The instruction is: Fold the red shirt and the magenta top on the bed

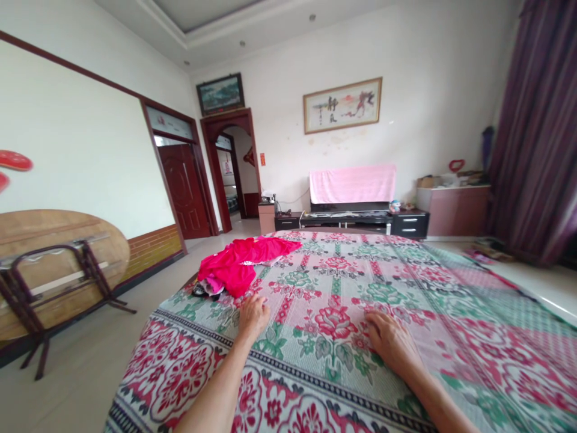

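Observation:
A flowered cloth (311, 288) in red, green and white is spread over a large table in front of me. My left hand (253, 313) rests on it, fingers stretched forward, just short of a heap of bright pink-red clothing (234, 264). Some darker and paler fabric pokes out under the near left side of that heap. Farther right, my right hand (391, 338) lies palm down on the cloth with its fingers extended. Neither hand holds anything.
A folded round table (58, 264) with metal legs leans at the left wall. Beyond the cloth stands a low black TV cabinet (408, 224), with a pink cover (354, 183) over the screen. A purple curtain (532, 132) hangs at the right.

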Demonstrator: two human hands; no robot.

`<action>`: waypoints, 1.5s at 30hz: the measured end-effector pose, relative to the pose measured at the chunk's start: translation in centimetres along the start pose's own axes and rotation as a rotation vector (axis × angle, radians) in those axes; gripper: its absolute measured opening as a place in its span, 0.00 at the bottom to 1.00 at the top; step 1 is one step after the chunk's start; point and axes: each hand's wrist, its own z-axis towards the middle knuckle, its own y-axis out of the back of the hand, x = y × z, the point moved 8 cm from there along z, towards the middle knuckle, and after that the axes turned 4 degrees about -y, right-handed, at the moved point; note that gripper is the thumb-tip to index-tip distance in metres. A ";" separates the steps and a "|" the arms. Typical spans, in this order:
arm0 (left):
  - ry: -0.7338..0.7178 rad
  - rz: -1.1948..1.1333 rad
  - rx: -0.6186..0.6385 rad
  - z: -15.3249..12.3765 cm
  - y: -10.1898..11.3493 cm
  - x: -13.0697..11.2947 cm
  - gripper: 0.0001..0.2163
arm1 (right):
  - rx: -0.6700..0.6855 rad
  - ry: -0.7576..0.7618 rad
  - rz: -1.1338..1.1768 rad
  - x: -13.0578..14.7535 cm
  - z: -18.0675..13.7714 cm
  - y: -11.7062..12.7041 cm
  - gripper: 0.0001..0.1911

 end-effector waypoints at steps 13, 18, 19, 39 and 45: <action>-0.032 -0.012 -0.010 0.7 -0.1 -0.2 0.14 | -0.055 -0.019 0.021 -0.4 -0.1 0.0 0.15; -0.022 -0.015 -0.001 0.9 -0.2 0.0 0.14 | -0.042 -0.023 0.016 -0.3 -0.1 -0.1 0.15; -0.022 -0.016 0.007 0.9 -0.2 0.0 0.14 | -0.045 -0.024 0.016 -0.2 -0.1 0.0 0.15; -0.016 -0.064 0.013 1.0 -0.4 0.4 0.14 | -0.058 0.004 0.011 -0.9 0.2 -0.7 0.17; -0.007 -0.100 -0.018 0.9 -0.5 0.5 0.13 | -0.046 0.018 0.035 -1.7 0.4 -1.5 0.18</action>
